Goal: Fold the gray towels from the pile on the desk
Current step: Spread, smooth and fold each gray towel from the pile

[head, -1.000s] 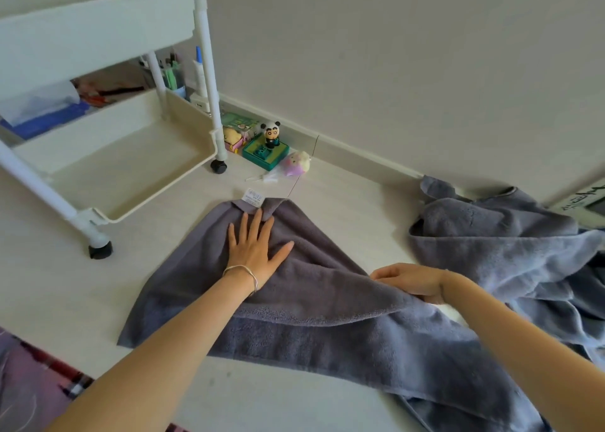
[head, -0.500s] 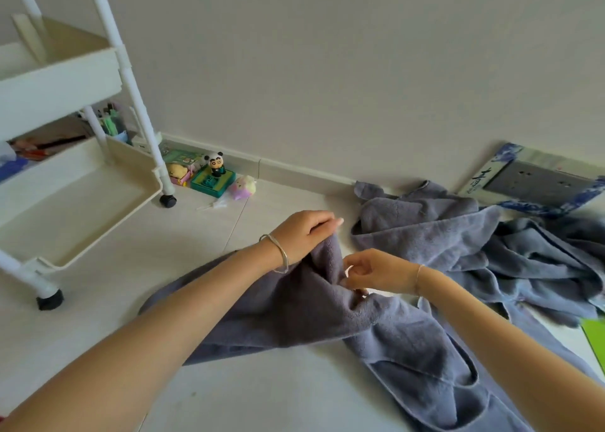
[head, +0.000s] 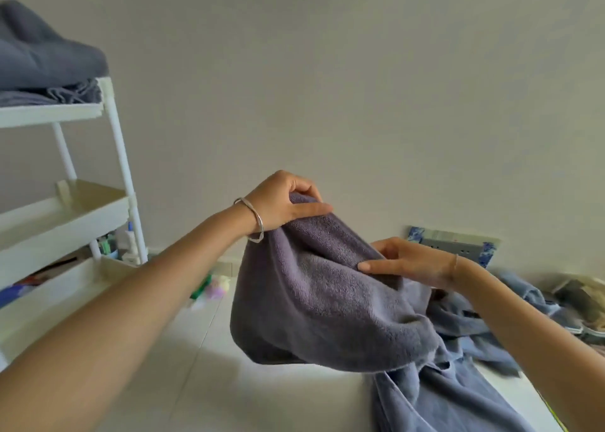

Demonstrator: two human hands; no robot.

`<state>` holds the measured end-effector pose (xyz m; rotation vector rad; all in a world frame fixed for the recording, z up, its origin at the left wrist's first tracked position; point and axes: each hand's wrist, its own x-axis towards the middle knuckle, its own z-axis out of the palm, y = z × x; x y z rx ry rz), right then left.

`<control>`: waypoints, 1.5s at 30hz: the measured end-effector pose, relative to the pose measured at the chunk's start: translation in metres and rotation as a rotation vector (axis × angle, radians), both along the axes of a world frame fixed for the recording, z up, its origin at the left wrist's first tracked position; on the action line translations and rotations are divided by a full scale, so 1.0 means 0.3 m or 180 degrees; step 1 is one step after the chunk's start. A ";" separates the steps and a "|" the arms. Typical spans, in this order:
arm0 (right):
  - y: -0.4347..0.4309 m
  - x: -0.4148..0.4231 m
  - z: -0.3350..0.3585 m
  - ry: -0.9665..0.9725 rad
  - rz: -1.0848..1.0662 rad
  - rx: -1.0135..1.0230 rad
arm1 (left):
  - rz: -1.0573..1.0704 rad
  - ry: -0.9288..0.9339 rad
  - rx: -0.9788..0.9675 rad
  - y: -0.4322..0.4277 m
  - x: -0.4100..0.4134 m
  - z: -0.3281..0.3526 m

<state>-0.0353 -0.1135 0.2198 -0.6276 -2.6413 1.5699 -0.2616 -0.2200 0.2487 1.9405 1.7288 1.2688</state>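
the gray towel (head: 320,300) hangs above the desk (head: 212,382), soft, limp and probably light; it sags unless taken by its edge or corners. the left hand (head: 284,202) pinches its top edge, and the right hand (head: 406,261) grips a lower fold between thumb and fingers. the pile (head: 474,336) lies just beneath it and could snag; a white cart (head: 114,156) stands well apart at left.

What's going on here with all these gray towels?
A person is working through gray towels. The left-hand grip pinches the top of one towel, held up off the desk, while the right-hand grip holds its edge lower down. A crumpled pile lies beneath, and stacked towels sit atop the white cart.
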 end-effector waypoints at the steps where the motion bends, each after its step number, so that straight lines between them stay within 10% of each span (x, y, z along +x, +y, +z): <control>1: -0.006 0.015 0.059 0.0134 -0.0104 0.0192 | 0.0030 0.0025 0.0193 -0.007 0.009 0.062; 10: -0.051 0.110 0.308 0.0711 -0.0121 -0.0086 | 0.0366 -0.0322 0.1313 -0.087 0.006 0.348; 36: -0.310 0.424 0.849 0.1943 -0.0331 0.1063 | 0.0047 -0.0321 0.1789 -0.488 0.044 0.662; 45: -0.121 0.254 0.475 0.0230 -0.0258 0.0616 | 0.0040 -0.0603 0.0273 -0.382 -0.099 0.238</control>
